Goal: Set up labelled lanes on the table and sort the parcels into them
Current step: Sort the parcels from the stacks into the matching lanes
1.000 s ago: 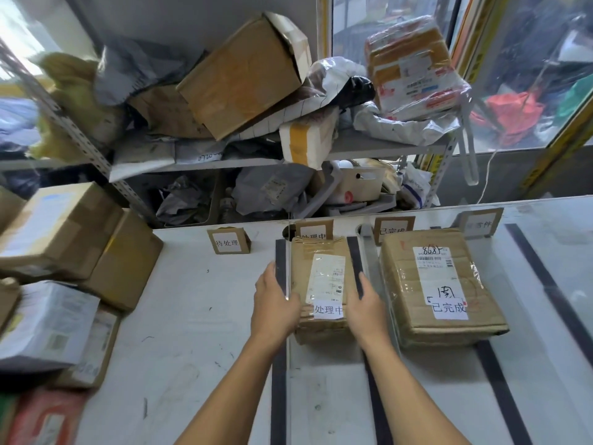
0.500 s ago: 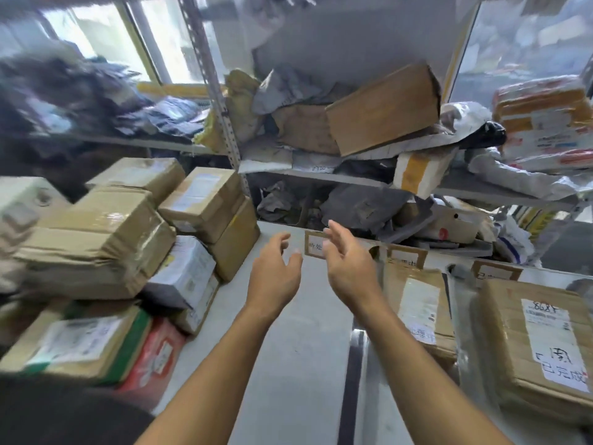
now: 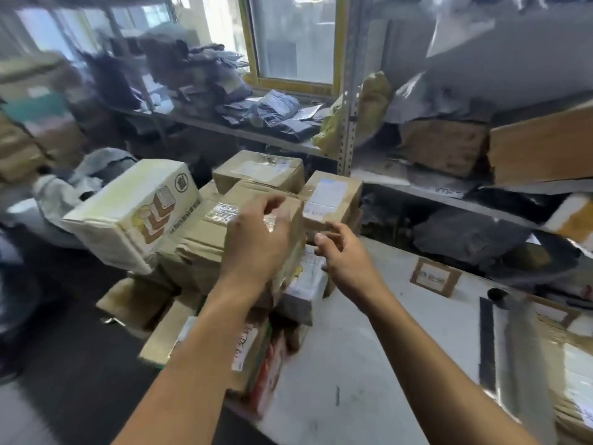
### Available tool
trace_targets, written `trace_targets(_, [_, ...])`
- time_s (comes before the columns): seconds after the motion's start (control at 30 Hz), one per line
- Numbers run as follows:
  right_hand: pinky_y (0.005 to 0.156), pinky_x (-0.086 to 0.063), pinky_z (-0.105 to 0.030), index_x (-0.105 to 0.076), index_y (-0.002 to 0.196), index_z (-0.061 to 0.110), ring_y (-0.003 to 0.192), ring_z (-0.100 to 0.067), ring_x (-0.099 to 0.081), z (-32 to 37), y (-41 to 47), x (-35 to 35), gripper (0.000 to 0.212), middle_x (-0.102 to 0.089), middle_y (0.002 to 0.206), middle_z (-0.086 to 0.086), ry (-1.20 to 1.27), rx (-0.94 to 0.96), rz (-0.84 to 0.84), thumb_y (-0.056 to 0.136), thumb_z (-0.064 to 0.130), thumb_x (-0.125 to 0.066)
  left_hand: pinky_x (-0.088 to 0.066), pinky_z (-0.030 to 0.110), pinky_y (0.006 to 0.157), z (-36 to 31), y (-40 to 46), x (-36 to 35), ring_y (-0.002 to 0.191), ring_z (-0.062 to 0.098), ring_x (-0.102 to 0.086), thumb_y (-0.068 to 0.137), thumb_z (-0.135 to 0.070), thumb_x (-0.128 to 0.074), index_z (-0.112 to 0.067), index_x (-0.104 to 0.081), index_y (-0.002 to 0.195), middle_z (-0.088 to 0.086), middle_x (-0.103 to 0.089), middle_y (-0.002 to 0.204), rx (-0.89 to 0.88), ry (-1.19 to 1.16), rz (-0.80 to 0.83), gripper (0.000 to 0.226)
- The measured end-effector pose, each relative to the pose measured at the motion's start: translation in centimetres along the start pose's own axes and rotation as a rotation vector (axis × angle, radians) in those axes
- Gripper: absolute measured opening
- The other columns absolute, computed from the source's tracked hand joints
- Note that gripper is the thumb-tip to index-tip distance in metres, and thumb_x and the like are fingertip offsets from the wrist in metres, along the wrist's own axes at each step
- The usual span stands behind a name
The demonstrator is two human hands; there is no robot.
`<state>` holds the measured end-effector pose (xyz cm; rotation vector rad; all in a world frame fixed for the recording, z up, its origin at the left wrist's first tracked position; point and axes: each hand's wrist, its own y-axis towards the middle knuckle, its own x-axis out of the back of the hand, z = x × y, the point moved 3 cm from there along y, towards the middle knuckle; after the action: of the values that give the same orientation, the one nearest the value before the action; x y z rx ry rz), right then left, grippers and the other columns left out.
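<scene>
Cardboard parcels stacked at the left end of the white tabletop [image 3: 353,364], several layers deep. Landmark = big brown box [image 3: 205,232] on top of the stack, clear tape patch on its lid. Left hand [image 3: 253,242] is up over that box's right end, fingers loosely curled, thumb apart; can't tell if it's actually touching the lid, frame is motion-blurred. Right hand [image 3: 346,261] just right of the box, fingers half-curled, holding nothing, apart from the cardboard. Behind the big box: two smaller brown boxes, one w/ white label [image 3: 327,194] to its right rear, other [image 3: 260,171] directly behind. Left of it, a cream carton [image 3: 134,213] w/ printed graphics, tilted. Under it, more parcels, one w/ red and green print [image 3: 266,364]. Right of the box on the tabletop: small cardboard lane sign [image 3: 434,277], text unreadable, then a black tape strip [image 3: 487,342], then a brown parcel [image 3: 574,374] at frame edge. Metal shelving [image 3: 349,123] behind, full of bags and boxes.
</scene>
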<state>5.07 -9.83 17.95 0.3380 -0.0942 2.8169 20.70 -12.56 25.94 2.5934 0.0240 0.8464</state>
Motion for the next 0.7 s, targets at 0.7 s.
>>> trace_targets(0.7, [0.089,-0.057,-0.032,-0.04,0.147,0.043,0.112,-0.007,-0.066,0.3,-1.9,-7.3,0.071,-0.065,0.13,0.011,0.472,-0.032,0.029,0.08,0.062,-0.053,-0.047,0.03,0.078,10.1,2.9,7.9,0.101,0.005,-0.062,0.081,-0.063,-0.055,-0.041,-0.062,0.122,-0.023,-0.066,0.103,0.219,-0.148,0.159,0.047])
